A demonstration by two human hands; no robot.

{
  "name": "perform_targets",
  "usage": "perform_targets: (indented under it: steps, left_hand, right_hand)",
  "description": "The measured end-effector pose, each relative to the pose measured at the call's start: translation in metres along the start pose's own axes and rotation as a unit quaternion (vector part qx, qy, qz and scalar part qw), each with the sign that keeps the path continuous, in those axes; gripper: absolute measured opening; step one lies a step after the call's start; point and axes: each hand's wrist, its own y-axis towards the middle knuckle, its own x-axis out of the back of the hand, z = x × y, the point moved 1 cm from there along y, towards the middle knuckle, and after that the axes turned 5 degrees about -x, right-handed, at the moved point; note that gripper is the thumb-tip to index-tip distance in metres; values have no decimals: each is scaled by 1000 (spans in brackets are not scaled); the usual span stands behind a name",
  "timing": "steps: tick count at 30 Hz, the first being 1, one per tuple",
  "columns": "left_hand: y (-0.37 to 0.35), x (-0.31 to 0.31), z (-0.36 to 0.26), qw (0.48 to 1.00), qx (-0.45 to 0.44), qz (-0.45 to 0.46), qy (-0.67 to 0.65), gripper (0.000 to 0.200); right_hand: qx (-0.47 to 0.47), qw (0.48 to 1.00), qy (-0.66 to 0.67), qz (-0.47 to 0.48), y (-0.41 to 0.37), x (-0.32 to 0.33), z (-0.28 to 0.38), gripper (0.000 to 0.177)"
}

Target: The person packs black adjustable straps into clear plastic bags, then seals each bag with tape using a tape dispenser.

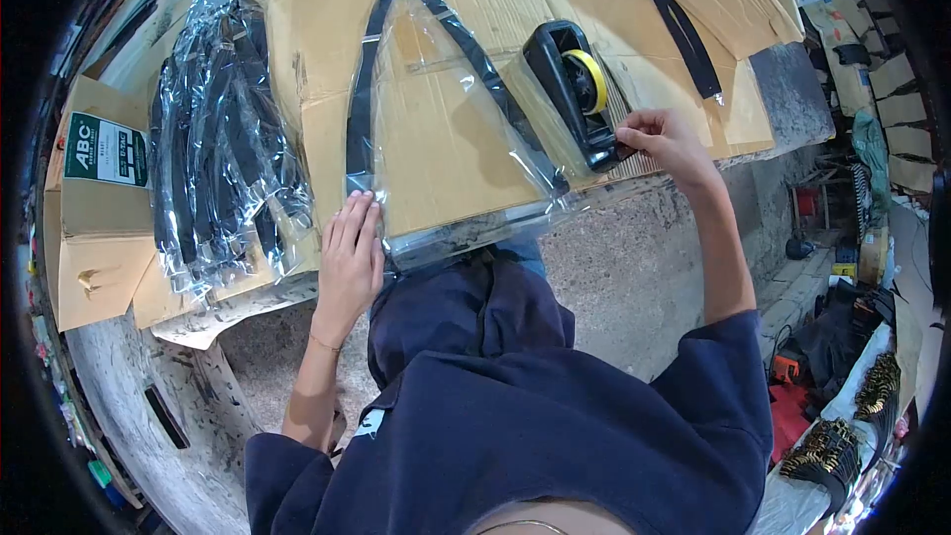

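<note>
Black suspenders in a clear plastic bag (365, 94) lie spread in an upside-down V on the cardboard. My left hand (352, 246) rests on the bag's lower left corner, fingers stretched out and lying flat. A black tape dispenser (558, 84) with a yellow-rimmed roll (584, 81) stands right of the bag. At the dispenser's near end, my right hand (666, 143) is closed in a pinch; what is between its fingertips is too small to make out.
A pile of bagged black straps (223, 129) lies at left beside an open cardboard box (99, 188). Another black strap (679, 30) lies at the upper right. Cardboard (446, 129) covers the table. Bundles of metal clips (827, 451) sit at the lower right.
</note>
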Motion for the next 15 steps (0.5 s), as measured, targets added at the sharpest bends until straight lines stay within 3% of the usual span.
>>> perform_targets:
  steps: [3, 5, 8, 12, 15]
  left_hand:
    - [0, 0, -1, 1000, -2, 2, -2, 47]
    - [-1, 1, -1, 1000, 7, -1, 0, 47]
    - [1, -2, 0, 1000, 1, 3, -1, 47]
    - [1, 0, 1, 1000, -5, 4, -4, 47]
    - [-1, -2, 1, 1000, -4, 6, -3, 47]
  right_hand:
    - [44, 998, 23, -38, -8, -7, -10, 18]
    - [83, 990, 34, -112, -13, -13, -9, 17]
    - [69, 985, 117, -106, -29, -2, 13, 15]
    - [32, 992, 113, -49, -42, 1, 8, 13]
    - [21, 988, 143, -60, -47, -5, -8, 15]
